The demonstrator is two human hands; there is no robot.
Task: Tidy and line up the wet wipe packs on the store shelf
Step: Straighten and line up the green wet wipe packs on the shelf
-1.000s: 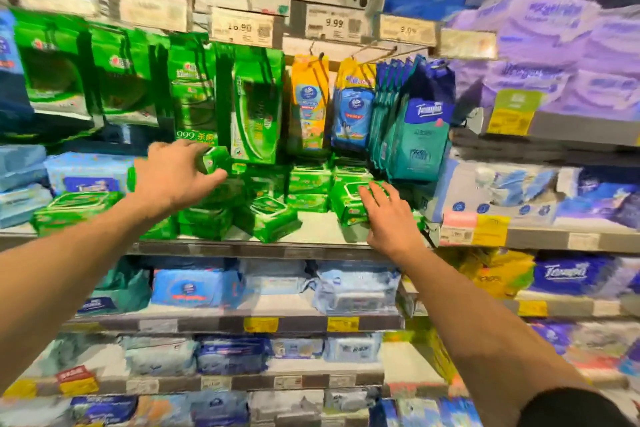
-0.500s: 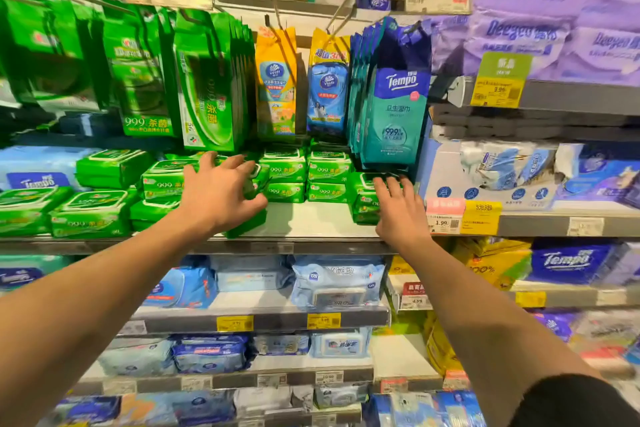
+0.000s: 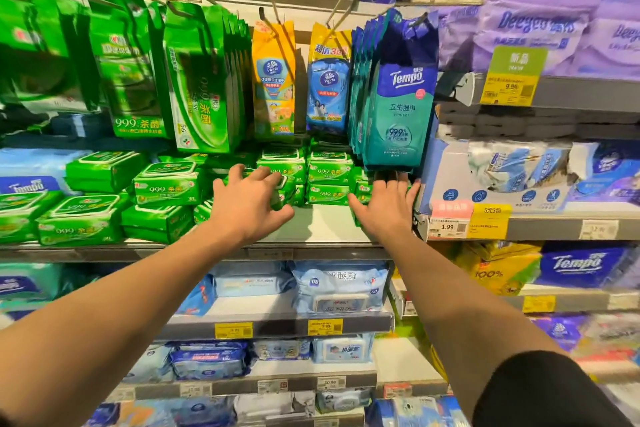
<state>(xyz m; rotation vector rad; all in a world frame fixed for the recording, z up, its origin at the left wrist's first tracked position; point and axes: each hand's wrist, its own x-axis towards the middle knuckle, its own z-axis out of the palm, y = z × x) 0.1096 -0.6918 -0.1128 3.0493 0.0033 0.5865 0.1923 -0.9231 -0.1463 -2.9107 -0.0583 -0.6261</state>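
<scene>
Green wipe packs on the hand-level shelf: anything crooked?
Yes. The green packs left of the left hand sit skewed and unevenly stacked, not square to the shelf edge. The stacks between the hands look straight.

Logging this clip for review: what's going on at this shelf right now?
A person is tidying small green wet wipe packs on a grey store shelf. The left hand curls its fingers over a green pack in the middle stacks. The right hand, fingers straight, presses against the rightmost green stack beneath the hanging teal Tempo pouches. Green packs further left lie at uneven angles.
</scene>
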